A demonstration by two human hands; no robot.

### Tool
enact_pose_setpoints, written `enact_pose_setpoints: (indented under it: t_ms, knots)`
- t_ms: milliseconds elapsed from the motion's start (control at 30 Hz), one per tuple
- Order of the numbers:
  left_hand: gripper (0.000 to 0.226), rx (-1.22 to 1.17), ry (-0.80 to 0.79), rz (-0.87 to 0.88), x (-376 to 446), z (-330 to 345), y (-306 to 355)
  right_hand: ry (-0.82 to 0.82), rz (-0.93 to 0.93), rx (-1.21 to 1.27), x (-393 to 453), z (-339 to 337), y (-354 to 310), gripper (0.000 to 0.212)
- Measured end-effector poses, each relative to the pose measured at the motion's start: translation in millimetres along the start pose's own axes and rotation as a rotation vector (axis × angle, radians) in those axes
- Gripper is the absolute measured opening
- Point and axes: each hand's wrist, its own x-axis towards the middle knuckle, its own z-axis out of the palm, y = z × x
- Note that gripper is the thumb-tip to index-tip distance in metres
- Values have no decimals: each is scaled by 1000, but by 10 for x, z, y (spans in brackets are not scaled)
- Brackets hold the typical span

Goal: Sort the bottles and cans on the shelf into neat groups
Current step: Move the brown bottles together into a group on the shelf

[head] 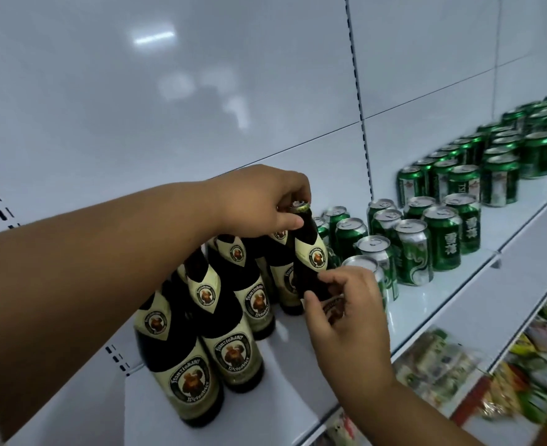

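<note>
Several dark beer bottles (230,342) with cream labels stand grouped at the left of the white shelf (452,300). My left hand (262,201) pinches the gold cap of the rightmost bottle (310,252), which stands upright. My right hand (343,313) holds that same bottle's body with curled fingers, covering its lower label. Directly to the right stand several green cans (413,252) in a loose cluster, and more green cans (500,178) run in rows toward the far right.
A white back panel (201,91) with a slotted upright (359,101) rises behind the shelf. Below the shelf's front edge lie colourful snack packets (442,365) on a lower level.
</note>
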Motion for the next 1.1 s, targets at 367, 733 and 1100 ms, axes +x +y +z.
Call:
enact_pose_setpoints:
  t_ms: [367,733,1100]
  knots:
    - [28,129,-46,-67,-80,-94,-103,-222,112,-91,-73,210,164,69]
    - [22,189,-193,-181,-236,-188,-380,-325,111,18,-136,542,108,63]
    - [22,128,-235,-221,-171,-197,-397,-352,98,67,-25,520,111,55]
